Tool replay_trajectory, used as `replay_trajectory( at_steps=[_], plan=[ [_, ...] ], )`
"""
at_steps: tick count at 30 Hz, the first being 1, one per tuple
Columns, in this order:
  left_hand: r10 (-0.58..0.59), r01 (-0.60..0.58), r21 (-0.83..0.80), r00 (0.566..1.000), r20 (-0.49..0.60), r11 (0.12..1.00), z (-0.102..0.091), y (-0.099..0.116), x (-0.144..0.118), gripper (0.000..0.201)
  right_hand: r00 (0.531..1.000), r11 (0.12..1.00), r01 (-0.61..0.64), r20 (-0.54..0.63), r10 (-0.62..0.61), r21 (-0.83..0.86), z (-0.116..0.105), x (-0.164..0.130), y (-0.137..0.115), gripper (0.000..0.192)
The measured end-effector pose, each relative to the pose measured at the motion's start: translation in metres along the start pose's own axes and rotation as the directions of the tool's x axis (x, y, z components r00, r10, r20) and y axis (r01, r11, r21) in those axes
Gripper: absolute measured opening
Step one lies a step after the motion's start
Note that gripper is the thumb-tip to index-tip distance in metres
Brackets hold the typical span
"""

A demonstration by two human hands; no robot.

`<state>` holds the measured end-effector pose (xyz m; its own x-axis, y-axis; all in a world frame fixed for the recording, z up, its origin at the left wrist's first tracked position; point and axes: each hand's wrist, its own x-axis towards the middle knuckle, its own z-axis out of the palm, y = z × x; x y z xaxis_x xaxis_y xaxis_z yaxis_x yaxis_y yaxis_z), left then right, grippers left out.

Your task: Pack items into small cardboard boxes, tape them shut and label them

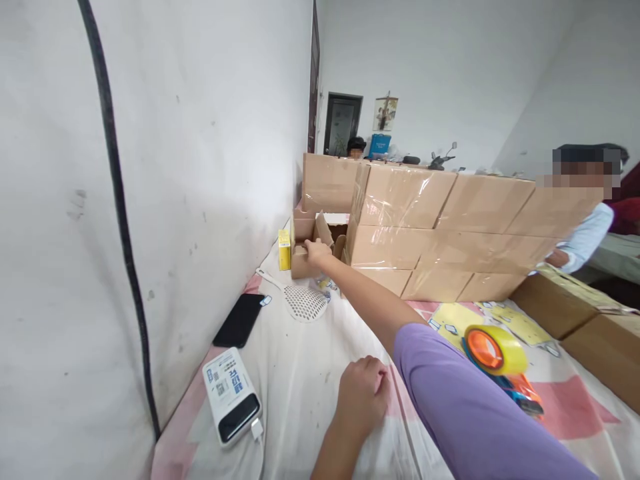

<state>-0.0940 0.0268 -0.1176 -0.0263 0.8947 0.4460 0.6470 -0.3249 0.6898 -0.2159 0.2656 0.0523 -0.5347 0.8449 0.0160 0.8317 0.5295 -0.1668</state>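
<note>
Nearest, left hand (361,395) rests on the cloth (310,373), fingers curled into a loose fist, holding nothing that shows. Power bank (232,396) lies left of that hand with a white cable at its near end; phone (239,320) lies face down just beyond the power bank, near the wall (150,167). Tape dispenser (500,363) with a yellow roll sits right of the left hand, behind the purple sleeve (465,407).

Further out, a swatter (303,300) lies flat beyond the phone. Right arm is stretched far forward; right hand (318,252) is on the top edge of a small carton (303,261), fingers bent over a flap. Grip is too small to tell whether pinched or just pressing. Yellow box (284,249) stands upright, touching or just beside the carton's left side, between carton and wall.

Behind the carton: wrapped box stack (440,227) to its right, open brown boxes beyond it. Another person's sleeve (583,240) shows behind the stack's right end; more boxes (585,313) near it.

Judgement on doing it well: the reach is long, so keeping the left fist planted as a brace helps. Best to hold the carton by its wall, not the loose flap, and keep it clear of the yellow box so that doesn't tip.
</note>
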Motion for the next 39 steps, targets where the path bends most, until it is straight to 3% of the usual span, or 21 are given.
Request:
replay_trajectory(
  at_steps=[6,8,10,13,15,19,21,23,26,27,28,29,30,31,32,33,36,37,39],
  plan=[
    [0.032,-0.032,0.011,0.999,0.013,0.999,-0.006,0.004,-0.002,0.013,0.975,0.99,0.139,-0.17,-0.143,-0.035,-0.036,-0.065,0.022,0.052],
    [0.05,-0.051,0.019,0.999,0.009,0.999,-0.007,0.007,-0.002,0.013,0.951,0.97,0.24,-0.195,-0.239,-0.019,-0.046,-0.105,0.044,0.045],
    [0.078,-0.078,0.027,0.997,0.01,0.997,-0.009,0.012,-0.003,0.014,0.897,0.91,0.413,-0.189,-0.399,0.039,-0.05,-0.154,0.074,0.041],
    [0.176,-0.177,0.034,0.984,0.023,0.984,-0.016,0.029,-0.005,0.012,0.881,0.881,0.462,-0.163,-0.444,0.098,-0.043,-0.228,0.127,0.037],
    [0.307,-0.31,0.028,0.948,0.083,0.95,-0.021,0.047,-0.009,0.009,0.908,0.913,0.401,-0.166,-0.385,0.077,-0.032,-0.268,0.164,0.037],
    [0.557,-0.575,0.017,0.798,0.23,0.818,-0.03,0.083,-0.019,0.013,0.927,0.933,0.349,-0.181,-0.33,0.087,-0.013,-0.315,0.225,0.045],
    [0.64,-0.657,0.017,0.74,0.206,0.754,-0.034,0.093,-0.021,0.018,0.926,0.922,0.354,-0.197,-0.322,0.157,-0.011,-0.328,0.242,0.046],
    [0.666,-0.671,-0.01,0.734,0.131,0.741,-0.04,0.094,-0.022,0.017,0.925,0.906,0.353,-0.23,-0.301,0.233,-0.01,-0.339,0.252,0.045],
    [0.515,-0.525,-0.197,0.851,-0.103,0.828,-0.053,0.078,-0.015,0.016,0.903,0.878,0.359,-0.356,-0.24,0.318,0.001,-0.349,0.267,0.037],
    [0.377,-0.434,-0.304,0.897,-0.231,0.848,-0.059,0.069,-0.011,0.018,0.875,0.865,0.371,-0.438,-0.204,0.338,0.01,-0.35,0.275,0.033],
    [0.17,-0.32,-0.406,0.916,-0.362,0.856,-0.065,0.06,-0.004,0.021,0.835,0.853,0.383,-0.527,-0.156,0.355,0.02,-0.349,0.283,0.027],
    [-0.072,-0.196,-0.487,0.875,-0.478,0.851,-0.071,0.049,0.003,0.024,0.789,0.841,0.395,-0.605,-0.104,0.371,0.032,-0.347,0.292,0.02],
    [-0.293,-0.079,-0.544,0.772,-0.563,0.836,-0.079,0.037,0.013,0.026,0.742,0.83,0.4,-0.669,-0.043,0.389,0.045,-0.344,0.301,0.014],
    [-0.46,0.039,-0.568,0.633,-0.623,0.822,-0.086,0.025,0.025,0.027,0.71,0.82,0.393,-0.703,0.018,0.417,0.057,-0.34,0.309,0.011],
    [-0.541,0.134,-0.561,0.514,-0.666,0.817,-0.094,0.012,0.038,0.025,0.698,0.807,0.38,-0.712,0.07,0.452,0.068,-0.336,0.315,0.013],
    [-0.567,0.202,-0.538,0.444,-0.694,0.818,-0.102,-0.001,0.053,0.022,0.703,0.791,0.369,-0.704,0.105,0.487,0.078,-0.333,0.319,0.017],
    [-0.571,0.399,-0.434,0.347,-0.744,0.808,-0.119,-0.043,0.106,0.019,0.729,0.743,0.37,-0.67,0.139,0.558,0.094,-0.329,0.317,0.026],
    [-0.558,0.463,-0.38,0.345,-0.755,0.801,-0.122,-0.057,0.125,0.022,0.732,0.732,0.382,-0.668,0.132,0.564,0.096,-0.331,0.313,0.025],
    [-0.504,0.559,-0.231,0.403,-0.764,0.796,-0.122,-0.082,0.161,0.031,0.72,0.707,0.419,-0.683,0.124,0.57,0.095,-0.336,0.303,0.019]
  ],
)
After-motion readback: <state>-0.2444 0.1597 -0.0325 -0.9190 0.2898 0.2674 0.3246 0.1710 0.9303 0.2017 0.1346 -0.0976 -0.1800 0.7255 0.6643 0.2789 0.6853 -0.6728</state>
